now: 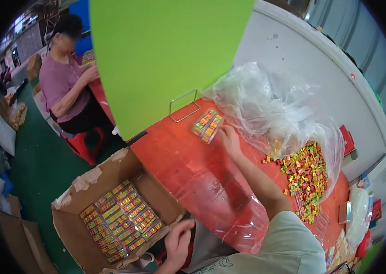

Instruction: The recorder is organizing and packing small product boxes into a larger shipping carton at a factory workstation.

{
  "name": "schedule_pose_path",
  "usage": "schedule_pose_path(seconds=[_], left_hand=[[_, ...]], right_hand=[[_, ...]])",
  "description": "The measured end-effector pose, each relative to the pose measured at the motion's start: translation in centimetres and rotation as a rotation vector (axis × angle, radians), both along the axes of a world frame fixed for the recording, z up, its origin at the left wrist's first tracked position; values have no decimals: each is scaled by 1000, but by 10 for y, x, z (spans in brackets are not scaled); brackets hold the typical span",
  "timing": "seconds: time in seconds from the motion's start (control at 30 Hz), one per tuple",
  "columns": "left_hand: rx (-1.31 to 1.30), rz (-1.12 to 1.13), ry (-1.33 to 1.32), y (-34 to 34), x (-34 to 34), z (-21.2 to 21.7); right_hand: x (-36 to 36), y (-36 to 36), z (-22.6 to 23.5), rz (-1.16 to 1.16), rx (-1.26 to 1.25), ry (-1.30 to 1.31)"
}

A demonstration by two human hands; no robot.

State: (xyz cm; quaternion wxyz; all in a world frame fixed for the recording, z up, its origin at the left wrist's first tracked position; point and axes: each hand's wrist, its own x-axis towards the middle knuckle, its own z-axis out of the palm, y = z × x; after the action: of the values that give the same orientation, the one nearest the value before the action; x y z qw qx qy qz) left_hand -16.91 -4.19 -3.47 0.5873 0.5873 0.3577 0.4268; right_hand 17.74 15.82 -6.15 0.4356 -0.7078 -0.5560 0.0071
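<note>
At the far part of the red table (165,153), my right hand (232,142) has its fingers closed at the right edge of a clear pack of small coloured pieces (208,126). The pieces sit in rows of yellow, green, red and orange. My left hand (178,242) is beside the near right edge of a cardboard box (149,182), fingers loosely bent and holding nothing visible. Inside that box lie several similar clear packs (122,218) in neat rows. A heap of loose coloured pieces (309,176) spreads across the table right of my right forearm.
A tall green panel (165,55) with a wire bracket (185,106) stands at the table's far edge. Crumpled clear plastic (266,100) lies behind the heap. A clear plastic sheet (229,196) covers the near table. Another person (67,82) sits working at far left.
</note>
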Motion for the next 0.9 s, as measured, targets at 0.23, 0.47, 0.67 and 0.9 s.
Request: schedule_pose_path(seconds=[0.23, 0.47, 0.67, 0.9], left_hand=[[-319, 27, -188, 110, 105, -18], [-148, 373, -32, 122, 93, -35], [-205, 612, 67, 90, 53, -50], [-533, 255, -125, 57, 57, -48]], right_hand=[[73, 73, -17, -200, -162, 153], [68, 60, -22, -157, -452, -114], [8, 5, -13, -31, -380, -108], [-89, -68, -2, 219, -296, -205]])
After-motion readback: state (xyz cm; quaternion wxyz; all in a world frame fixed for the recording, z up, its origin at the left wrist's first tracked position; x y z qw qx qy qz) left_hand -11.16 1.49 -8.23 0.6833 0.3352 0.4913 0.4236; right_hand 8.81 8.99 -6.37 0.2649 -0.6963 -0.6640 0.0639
